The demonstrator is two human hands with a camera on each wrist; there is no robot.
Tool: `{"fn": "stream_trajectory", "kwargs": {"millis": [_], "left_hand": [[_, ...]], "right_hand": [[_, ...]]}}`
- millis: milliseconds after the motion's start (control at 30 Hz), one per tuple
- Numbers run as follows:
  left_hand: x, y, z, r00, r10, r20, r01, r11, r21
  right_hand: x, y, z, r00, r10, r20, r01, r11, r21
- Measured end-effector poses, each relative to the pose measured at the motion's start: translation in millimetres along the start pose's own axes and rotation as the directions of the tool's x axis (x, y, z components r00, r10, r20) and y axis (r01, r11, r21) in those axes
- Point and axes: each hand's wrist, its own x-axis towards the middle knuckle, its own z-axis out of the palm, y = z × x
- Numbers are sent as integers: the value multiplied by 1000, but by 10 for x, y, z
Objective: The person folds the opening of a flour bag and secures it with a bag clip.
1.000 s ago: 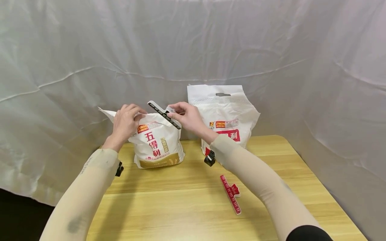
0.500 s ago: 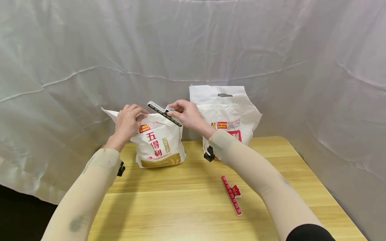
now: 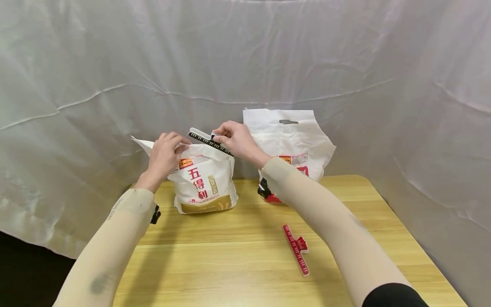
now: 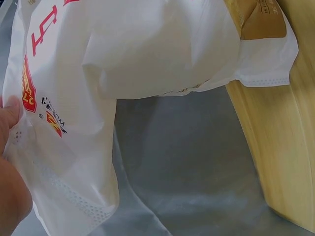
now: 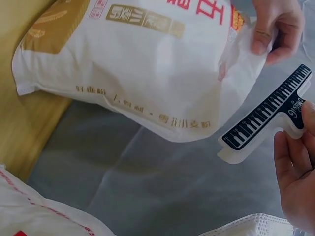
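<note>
The left flour bag [image 3: 203,183] stands on the table, its top folded over. My left hand [image 3: 165,155] grips that folded top, thumb in front; the bag's loose upper end sticks out to the left. In the left wrist view the hand [image 4: 12,182] is partly cut off beside the white bag [image 4: 142,54]. My right hand [image 3: 238,140] pinches the handle of a black-and-white clip [image 3: 209,141] by the bag's top right. The right wrist view shows the clip [image 5: 268,110] just off the bag [image 5: 162,73], not around it, between thumb and fingers of the right hand [image 5: 298,172].
A second white flour bag [image 3: 291,143] with a handle slot stands upright behind my right forearm. A red clip [image 3: 296,250] lies on the wooden table [image 3: 215,264], right of the middle. Grey cloth [image 3: 230,51] hangs behind and at the sides.
The right hand has lifted slightly with the black-and-white clip, which is now tilted less steeply. My left hand keeps its grip on the bag's top. The whole view has shifted a little.
</note>
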Motion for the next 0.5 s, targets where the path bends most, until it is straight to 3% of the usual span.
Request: {"fn": "stream_trajectory", "kwargs": {"millis": [267, 500], "left_hand": [[-13, 8, 23, 999, -48, 9, 48, 998, -40], [-17, 38, 38, 999, -47, -11, 46, 997, -67]], "right_hand": [[64, 65, 37, 1000, 17, 18, -16, 998, -55], [71, 116, 70, 1000, 2, 22, 0, 998, -69]]}}
